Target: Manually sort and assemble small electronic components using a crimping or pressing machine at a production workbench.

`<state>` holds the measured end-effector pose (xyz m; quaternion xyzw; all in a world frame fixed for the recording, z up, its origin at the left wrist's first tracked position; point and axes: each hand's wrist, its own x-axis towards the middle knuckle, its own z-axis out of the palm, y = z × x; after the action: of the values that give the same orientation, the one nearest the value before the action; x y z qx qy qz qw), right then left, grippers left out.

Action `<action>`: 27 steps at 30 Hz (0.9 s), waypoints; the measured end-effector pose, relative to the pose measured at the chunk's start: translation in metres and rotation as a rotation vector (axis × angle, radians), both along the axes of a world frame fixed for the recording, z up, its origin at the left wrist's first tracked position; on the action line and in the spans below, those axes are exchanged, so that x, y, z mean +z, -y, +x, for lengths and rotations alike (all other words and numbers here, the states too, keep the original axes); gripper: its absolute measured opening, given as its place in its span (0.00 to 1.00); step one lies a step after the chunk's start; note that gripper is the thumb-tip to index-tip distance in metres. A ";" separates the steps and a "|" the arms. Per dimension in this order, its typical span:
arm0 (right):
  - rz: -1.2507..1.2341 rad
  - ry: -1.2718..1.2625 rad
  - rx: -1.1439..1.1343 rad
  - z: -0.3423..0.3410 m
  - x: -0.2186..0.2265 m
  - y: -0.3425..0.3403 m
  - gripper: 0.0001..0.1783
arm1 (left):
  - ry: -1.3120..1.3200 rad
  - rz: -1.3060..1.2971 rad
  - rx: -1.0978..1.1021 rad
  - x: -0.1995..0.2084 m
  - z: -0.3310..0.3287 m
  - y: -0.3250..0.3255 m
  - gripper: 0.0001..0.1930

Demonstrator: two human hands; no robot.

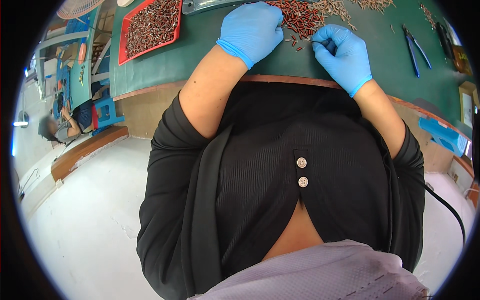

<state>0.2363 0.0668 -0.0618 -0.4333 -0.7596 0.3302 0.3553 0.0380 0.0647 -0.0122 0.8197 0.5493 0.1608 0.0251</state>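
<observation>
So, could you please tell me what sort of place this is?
It looks like a workshop, perhaps in a small factory: a green worktop bears a pile of tiny red-brown parts, a red tray holds many small pieces, and blue-handled pliers lie at the right.

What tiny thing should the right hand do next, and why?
Maybe the right hand should pick up the loose reddish-brown piece, if it's holding nothing; I can't tell whether it is. That piece lies apart from the main reddish-brown pile, so it looks easier to pinch alone, and the hand's fingers are close by.
</observation>
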 end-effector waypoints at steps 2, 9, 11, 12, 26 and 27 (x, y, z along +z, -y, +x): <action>-0.025 0.036 -0.005 0.001 0.002 0.002 0.05 | 0.006 -0.019 0.007 -0.004 -0.003 0.001 0.02; -0.136 -0.172 0.057 -0.001 0.005 0.011 0.05 | 0.654 -0.204 0.168 -0.029 -0.015 0.017 0.06; -0.030 -0.303 0.183 -0.006 0.012 0.016 0.07 | 0.919 -0.265 0.164 -0.025 -0.009 0.025 0.07; -0.027 -0.304 0.184 -0.008 0.017 0.018 0.07 | 1.120 -0.417 0.168 -0.019 -0.006 0.029 0.07; 0.428 -0.241 0.154 -0.018 0.036 0.035 0.09 | 1.714 -0.920 0.097 -0.007 -0.005 0.057 0.05; 0.429 -0.240 0.157 -0.020 0.036 0.036 0.09 | 1.823 -1.006 0.033 -0.008 -0.004 0.059 0.05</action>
<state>0.2167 0.0310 -0.0260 -0.2453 -0.7961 0.2371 0.4998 0.0341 0.0053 -0.0205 0.2746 0.3367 0.4718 0.7672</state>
